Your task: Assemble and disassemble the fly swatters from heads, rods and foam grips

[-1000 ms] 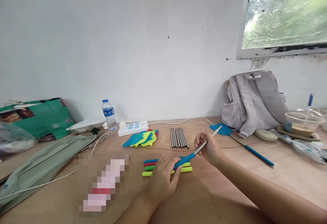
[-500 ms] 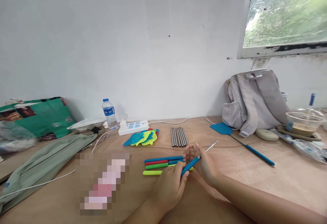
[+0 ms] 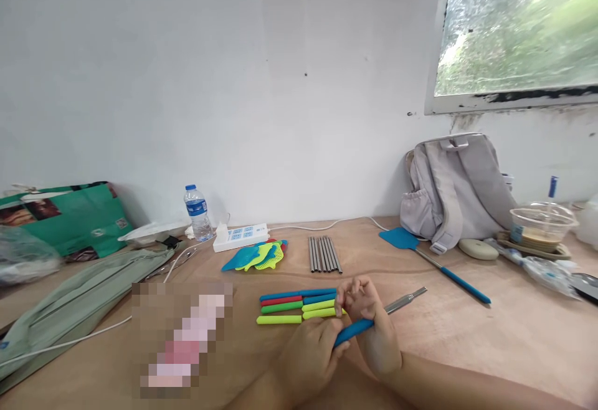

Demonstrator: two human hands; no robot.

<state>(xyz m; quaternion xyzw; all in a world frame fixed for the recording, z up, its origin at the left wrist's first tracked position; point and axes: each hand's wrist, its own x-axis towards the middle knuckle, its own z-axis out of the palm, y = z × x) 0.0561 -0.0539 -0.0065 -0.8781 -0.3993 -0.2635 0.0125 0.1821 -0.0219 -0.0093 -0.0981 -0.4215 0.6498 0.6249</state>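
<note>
My left hand (image 3: 312, 349) is closed round the lower end of a blue fly swatter handle (image 3: 357, 330). A telescopic metal rod (image 3: 407, 300) sticks out of the handle's upper end, with no swatter head on it. My right hand (image 3: 369, 316) grips the handle near where the rod begins; its fingertips are curled and partly hide the joint. Just beyond lie several loose handles: blue ones (image 3: 279, 296), a red one (image 3: 281, 301), a green one (image 3: 281, 307) and yellow ones (image 3: 279, 319). Several metal rods (image 3: 324, 254) lie side by side behind them.
Fish-shaped swatter heads (image 3: 256, 257) are piled by a white power strip (image 3: 240, 235). An assembled blue fly swatter (image 3: 441, 266) lies at right, before a grey backpack (image 3: 460, 192) and a plastic cup (image 3: 542, 226). A water bottle (image 3: 197, 212) and green bag (image 3: 88, 220) stand left.
The handle and rod have swung lower and to the right, with more metal showing past my right hand. My right hand has turned more palm-up. The view has shifted slightly.
</note>
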